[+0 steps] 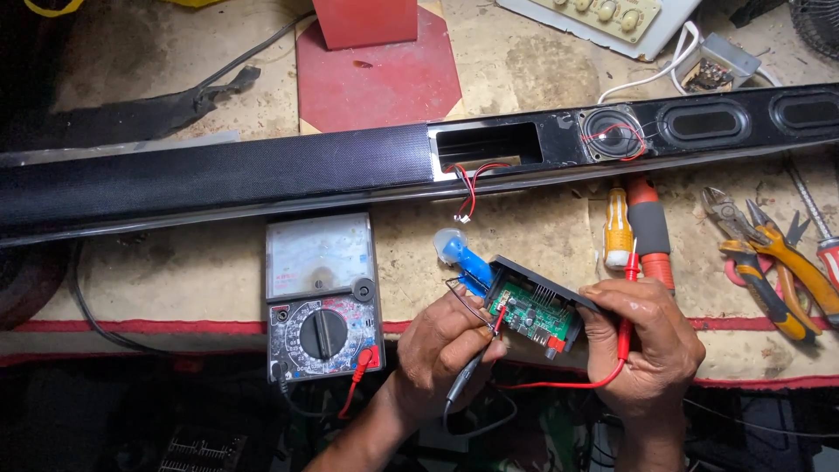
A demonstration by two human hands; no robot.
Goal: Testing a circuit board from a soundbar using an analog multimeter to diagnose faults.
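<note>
Left grip (pixel 454 341) probing circuit board (pixel 530 311), right grip (pixel 645 336) steadying

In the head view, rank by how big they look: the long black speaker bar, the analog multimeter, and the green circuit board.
1. long black speaker bar
2. analog multimeter
3. green circuit board, smallest even though nearest the camera

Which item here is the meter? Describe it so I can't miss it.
Start at the long black soundbar across the bench. Just below its middle, left of the left hand, lies the meter. It alone has a pale needle scale above a round black dial.
</note>
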